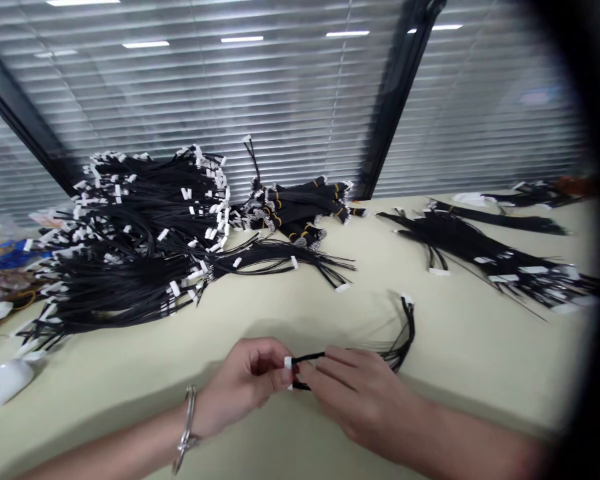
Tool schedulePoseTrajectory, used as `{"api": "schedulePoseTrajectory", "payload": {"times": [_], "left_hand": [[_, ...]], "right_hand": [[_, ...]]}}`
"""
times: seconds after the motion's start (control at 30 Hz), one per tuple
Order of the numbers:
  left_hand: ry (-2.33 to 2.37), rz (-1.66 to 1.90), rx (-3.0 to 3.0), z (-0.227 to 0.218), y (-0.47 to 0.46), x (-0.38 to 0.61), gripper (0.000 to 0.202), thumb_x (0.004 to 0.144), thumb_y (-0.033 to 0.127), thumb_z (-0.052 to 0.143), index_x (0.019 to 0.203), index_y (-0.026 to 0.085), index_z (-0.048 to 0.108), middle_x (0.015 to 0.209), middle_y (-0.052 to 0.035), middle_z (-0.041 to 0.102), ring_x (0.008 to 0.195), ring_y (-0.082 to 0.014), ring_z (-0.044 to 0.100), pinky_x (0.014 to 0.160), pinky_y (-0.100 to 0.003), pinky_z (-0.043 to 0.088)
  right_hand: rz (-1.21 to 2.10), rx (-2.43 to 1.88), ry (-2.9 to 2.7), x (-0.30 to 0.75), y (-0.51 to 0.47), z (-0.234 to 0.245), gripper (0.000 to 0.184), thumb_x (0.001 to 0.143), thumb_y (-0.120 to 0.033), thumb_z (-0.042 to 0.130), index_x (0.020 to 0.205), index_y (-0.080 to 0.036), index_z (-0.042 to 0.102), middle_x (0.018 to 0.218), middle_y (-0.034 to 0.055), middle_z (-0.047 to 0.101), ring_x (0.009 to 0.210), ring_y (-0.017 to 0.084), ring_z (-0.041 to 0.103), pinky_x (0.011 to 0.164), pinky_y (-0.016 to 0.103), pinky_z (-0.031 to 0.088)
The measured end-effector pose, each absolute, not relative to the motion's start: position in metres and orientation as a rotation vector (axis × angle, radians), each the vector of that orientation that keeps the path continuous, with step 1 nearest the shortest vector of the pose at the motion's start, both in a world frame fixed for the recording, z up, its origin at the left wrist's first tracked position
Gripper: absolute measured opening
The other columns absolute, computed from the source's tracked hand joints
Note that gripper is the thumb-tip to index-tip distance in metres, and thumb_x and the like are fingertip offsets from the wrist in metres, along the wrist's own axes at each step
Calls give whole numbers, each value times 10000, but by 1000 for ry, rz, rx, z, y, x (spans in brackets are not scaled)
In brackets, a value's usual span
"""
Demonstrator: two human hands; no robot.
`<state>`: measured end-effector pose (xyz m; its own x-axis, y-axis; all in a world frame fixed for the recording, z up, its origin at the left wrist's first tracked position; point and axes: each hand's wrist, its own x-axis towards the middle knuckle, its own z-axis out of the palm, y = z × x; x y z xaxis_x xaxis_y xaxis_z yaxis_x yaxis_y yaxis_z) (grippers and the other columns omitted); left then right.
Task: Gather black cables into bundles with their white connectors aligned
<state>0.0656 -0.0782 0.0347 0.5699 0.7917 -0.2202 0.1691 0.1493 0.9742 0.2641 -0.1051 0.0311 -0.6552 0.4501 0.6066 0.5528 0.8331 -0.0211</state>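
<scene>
A white connector (289,372) sits pinched between the thumb and fingers of my left hand (253,377), which wears a silver bracelet on the wrist. Black wires run from the connector to the right, under my right hand (357,393). Its fingers are closed over the black cable (404,333), close to the connector. Past my right hand the cable's far end curves upward and finishes in another white connector. My right palm hides the middle of the wires.
A big heap of black cables with white connectors (145,220) stands at the back left. Behind the middle lie taped bundles (300,207). More black cables (480,247) spread at the right. A white computer mouse (5,385) rests at the left edge. Window blinds (280,100) rise behind the table.
</scene>
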Motion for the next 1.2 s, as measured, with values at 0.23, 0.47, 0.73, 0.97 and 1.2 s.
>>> {"api": "schedulePoseTrajectory", "payload": {"times": [0.23,0.47,0.73,0.97,1.2], "left_hand": [[918,536,1378,40,-78,67,326,749,413,649,749,96,572,611,0,532,451,-43,342,404,-179,237],[815,550,1112,41,-77,62,237,774,310,661,890,121,580,751,-69,646,535,-69,450,421,-184,215],[696,597,1031,37,-76,61,209,768,258,680,858,145,530,719,-32,637,578,-84,546,419,-190,197],[694,573,982,40,-77,61,242,727,268,717,812,150,524,713,-30,634,681,-142,603,551,-218,313],[703,572,977,39,-77,60,236,721,259,723,810,158,530,715,-19,625,666,-142,609,570,-225,348]], "right_hand": [[-273,-691,-2428,265,-104,28,206,839,-46,381,898,-112,567,724,43,604,614,155,508,524,288,335],[-69,-843,-2310,263,-102,35,147,884,-91,424,880,-139,563,716,13,599,627,128,525,592,261,380],[-53,-882,-2287,266,-107,52,189,911,-131,395,832,-143,566,661,-3,574,581,121,518,538,263,376],[-71,-861,-2317,267,-107,54,173,907,-112,404,849,-142,564,671,-9,589,583,112,527,560,255,411],[-173,-854,-2383,269,-109,58,191,914,-110,390,877,-129,576,683,10,606,614,127,552,581,266,442]]}}
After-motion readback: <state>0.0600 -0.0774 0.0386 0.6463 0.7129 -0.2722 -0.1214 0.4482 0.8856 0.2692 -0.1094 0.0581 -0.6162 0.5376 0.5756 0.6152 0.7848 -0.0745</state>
